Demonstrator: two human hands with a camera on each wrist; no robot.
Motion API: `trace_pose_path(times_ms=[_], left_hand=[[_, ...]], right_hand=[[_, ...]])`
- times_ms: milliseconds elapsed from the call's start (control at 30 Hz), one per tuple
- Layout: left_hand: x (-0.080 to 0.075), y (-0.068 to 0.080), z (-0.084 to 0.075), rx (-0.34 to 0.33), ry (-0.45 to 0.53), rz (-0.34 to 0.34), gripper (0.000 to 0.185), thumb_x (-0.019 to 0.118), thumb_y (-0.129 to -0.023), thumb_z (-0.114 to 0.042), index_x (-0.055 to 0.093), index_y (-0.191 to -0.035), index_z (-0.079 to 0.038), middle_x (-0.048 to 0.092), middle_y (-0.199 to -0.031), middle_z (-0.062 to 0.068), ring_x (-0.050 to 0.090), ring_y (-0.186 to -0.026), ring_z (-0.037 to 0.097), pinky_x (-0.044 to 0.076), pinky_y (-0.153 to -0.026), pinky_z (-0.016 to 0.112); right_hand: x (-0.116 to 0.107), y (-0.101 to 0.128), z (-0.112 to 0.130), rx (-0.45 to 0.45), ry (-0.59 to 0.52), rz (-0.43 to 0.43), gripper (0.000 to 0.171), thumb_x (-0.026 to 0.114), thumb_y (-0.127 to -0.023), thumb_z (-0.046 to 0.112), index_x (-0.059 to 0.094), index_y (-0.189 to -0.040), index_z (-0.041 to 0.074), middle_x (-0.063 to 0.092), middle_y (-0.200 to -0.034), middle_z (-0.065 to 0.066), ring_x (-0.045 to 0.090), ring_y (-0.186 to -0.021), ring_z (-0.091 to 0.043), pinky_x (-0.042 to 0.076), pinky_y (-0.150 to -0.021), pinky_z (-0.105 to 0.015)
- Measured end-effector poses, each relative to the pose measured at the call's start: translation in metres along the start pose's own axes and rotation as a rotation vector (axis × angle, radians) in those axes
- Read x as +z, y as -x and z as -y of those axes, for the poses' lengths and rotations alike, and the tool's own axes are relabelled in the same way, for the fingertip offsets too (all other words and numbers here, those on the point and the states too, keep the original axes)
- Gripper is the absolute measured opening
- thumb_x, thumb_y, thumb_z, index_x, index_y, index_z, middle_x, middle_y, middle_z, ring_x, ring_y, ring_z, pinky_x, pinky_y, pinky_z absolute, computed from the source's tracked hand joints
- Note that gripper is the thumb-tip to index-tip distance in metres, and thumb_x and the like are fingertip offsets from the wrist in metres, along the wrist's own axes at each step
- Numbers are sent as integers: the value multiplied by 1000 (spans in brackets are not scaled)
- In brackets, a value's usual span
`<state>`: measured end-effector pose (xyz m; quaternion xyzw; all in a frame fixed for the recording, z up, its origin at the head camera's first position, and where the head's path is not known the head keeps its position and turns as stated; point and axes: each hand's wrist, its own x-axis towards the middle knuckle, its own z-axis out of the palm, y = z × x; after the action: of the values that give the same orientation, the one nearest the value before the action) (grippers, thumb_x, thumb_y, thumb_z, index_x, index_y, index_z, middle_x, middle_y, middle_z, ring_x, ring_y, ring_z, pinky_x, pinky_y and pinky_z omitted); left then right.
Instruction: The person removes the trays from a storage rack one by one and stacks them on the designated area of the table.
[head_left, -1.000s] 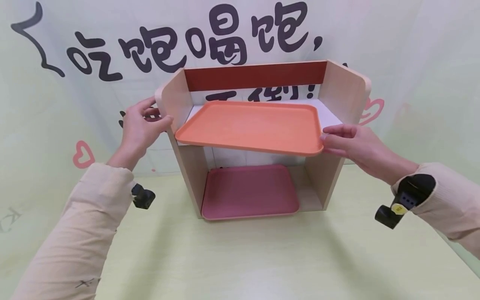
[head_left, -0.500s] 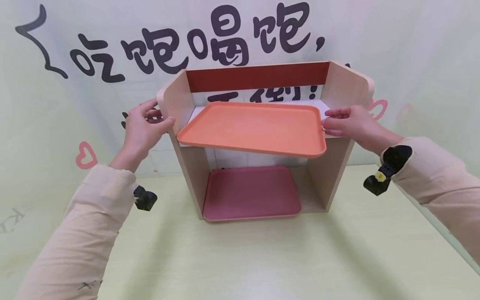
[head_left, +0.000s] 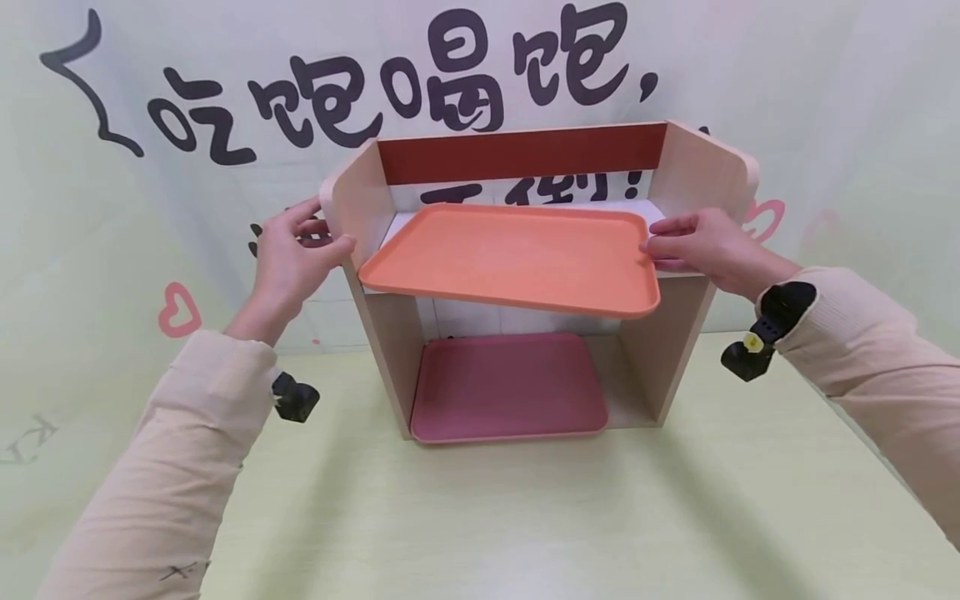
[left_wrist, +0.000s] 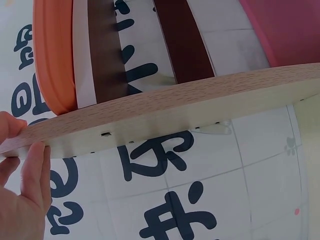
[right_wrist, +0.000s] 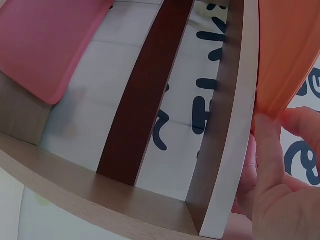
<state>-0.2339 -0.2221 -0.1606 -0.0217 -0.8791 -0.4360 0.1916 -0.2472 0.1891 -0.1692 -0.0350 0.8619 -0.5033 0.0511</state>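
A small wooden shelf unit (head_left: 663, 350) stands on the table against a printed wall hanging. My left hand (head_left: 288, 262) grips the upper part of its left side panel (left_wrist: 165, 107), thumb at the front edge and fingers on the outer side. On the upper board rests an orange tray (head_left: 517, 258), its front edge jutting past the board. My right hand (head_left: 716, 250) pinches this tray's right rim, thumb and fingertips at the edge in the right wrist view. Below, a dark pink tray (head_left: 510, 387) lies in the lower compartment, nearer the left panel.
A dark red strip (head_left: 525, 154) crosses the unit's top back. The right side panel (head_left: 708, 171) rises close behind my right hand. In front stretches the pale green table (head_left: 480, 517). The hanging (head_left: 112, 208) carries large black characters and pink hearts.
My right hand has shifted from the orange tray's front right corner back along its right rim. My left hand stays on the side panel. The whole view drifts slightly.
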Motion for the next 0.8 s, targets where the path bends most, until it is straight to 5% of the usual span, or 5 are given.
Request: trace_pose_path(times_ms=[800], left_hand=[[0,0,3,6,0,-12,55,61,-81,-27,42,-133,-19,52,-114,14,55,-95,23,49,-78,31]], right_hand=[[10,30,-1,7,-48,-36,61,65,-79,29,44,-129,0,61,-104,-5,61,-86,-11,44,-84,-29]])
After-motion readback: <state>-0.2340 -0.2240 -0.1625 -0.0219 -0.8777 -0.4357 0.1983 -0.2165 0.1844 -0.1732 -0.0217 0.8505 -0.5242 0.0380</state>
